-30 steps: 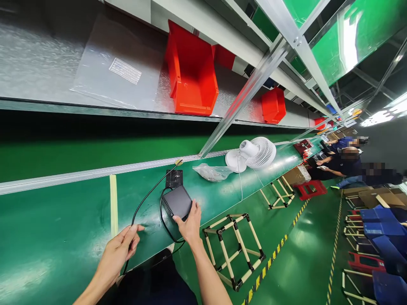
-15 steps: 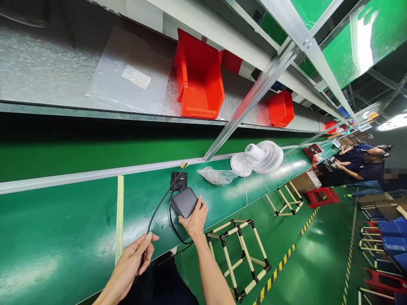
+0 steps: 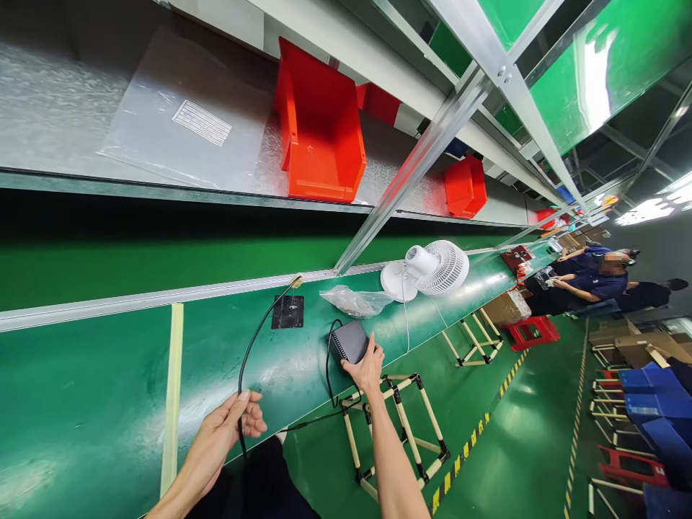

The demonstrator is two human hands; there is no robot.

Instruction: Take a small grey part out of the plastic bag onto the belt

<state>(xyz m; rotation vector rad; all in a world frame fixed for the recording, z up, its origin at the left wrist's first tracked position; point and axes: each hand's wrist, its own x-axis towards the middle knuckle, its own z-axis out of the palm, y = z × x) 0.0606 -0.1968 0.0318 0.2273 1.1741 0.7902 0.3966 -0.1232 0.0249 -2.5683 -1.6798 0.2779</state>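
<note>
A small black box (image 3: 350,342) with vented sides rests on the green bench, and my right hand (image 3: 366,366) grips it at its near right corner. A black cable (image 3: 258,328) rises from my left hand (image 3: 231,425), whose thumb and fingers close around it near the bench's front edge. The cable's far end reaches the yellow piece at the back rail. From the box another black cord (image 3: 328,367) loops down over the bench edge. A flat black square (image 3: 287,311) lies on the bench left of the box.
Behind the box lies a clear plastic bag (image 3: 355,301) of small parts, with a white fan (image 3: 432,268) to its right. Red bins (image 3: 324,144) stand on the shelf above. A pipe-frame stool (image 3: 400,425) stands below the bench edge. Co-workers (image 3: 589,277) sit farther along.
My right hand has carried the black box rightward, away from the black square. My left hand stays on the cable, and the view has shifted slightly.
</note>
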